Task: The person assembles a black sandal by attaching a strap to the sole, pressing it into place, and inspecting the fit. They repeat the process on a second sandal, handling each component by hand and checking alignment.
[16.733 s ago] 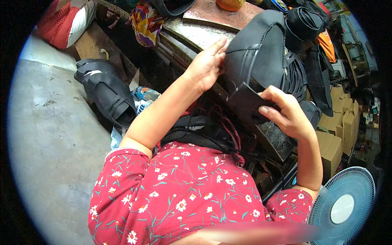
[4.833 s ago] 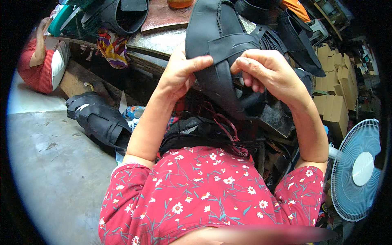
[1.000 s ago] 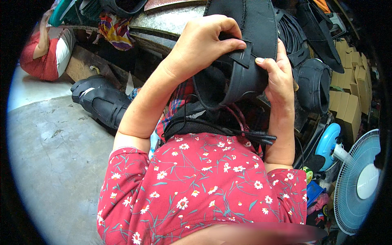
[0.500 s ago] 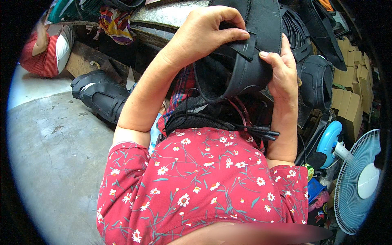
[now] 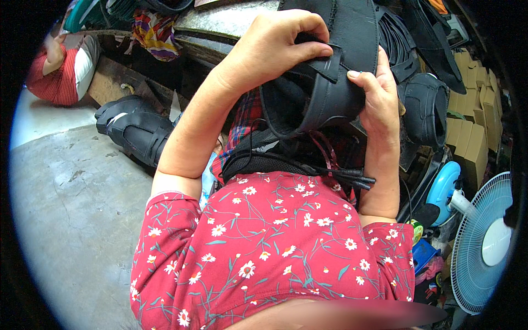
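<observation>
Far left of the black shoe upper in the worker's hands: a second person in a red ribbed top, seated well apart. Nearer, lower left of the upper, a heap of black shoe uppers with cut-out fronts and straps. Up and left of the upper, a bunched yellow, purple and white patterned bag or cloth; between it and the upper, a pale worn bench top.

Left hand, at the upper's left side: thumb and bent forefinger pinch the squared end of a black strap lying across the upper. The upper itself is up in front of the worker's body, opening toward the lap. Right hand grasps its right edge, thumb on the face, fingers behind.

Right of the upper: a bundle of thin black strips, a loose upper, then cardboard boxes; lower right, a standing fan.

My reading: step in hand is fitting or checking the strap end. Next move calls for a steady right-hand hold, the strap drawn flat without twisting.
</observation>
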Demonstrator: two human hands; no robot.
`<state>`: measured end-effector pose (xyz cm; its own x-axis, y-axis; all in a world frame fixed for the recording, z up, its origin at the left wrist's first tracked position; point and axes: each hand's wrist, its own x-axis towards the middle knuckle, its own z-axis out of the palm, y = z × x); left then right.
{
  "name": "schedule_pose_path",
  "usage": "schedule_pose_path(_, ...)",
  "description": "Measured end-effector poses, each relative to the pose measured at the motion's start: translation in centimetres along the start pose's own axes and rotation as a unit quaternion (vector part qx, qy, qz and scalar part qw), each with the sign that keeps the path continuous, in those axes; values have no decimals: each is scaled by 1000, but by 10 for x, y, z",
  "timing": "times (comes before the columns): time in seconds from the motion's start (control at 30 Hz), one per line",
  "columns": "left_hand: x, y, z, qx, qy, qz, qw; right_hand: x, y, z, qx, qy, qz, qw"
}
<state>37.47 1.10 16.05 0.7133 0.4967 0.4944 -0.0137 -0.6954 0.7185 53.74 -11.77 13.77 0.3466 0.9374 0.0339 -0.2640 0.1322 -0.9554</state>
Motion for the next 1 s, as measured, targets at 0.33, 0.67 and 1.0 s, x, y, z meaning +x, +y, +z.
schedule_pose_path(0.33, 1, 1, 0, -13, -6, -12, 1000, -3, -3, 0, 18, 9, 15, 1000)
schedule_pose_path(0.67, 0, -2, -1, -24, -18, -5, 1000, -3, 0, 0, 5, 7, 11, 1000)
schedule_pose_path(1.0, -1, -5, -5, -60, -69, -39, 995, -4, 1, 2, 12, 5, 8, 1000)
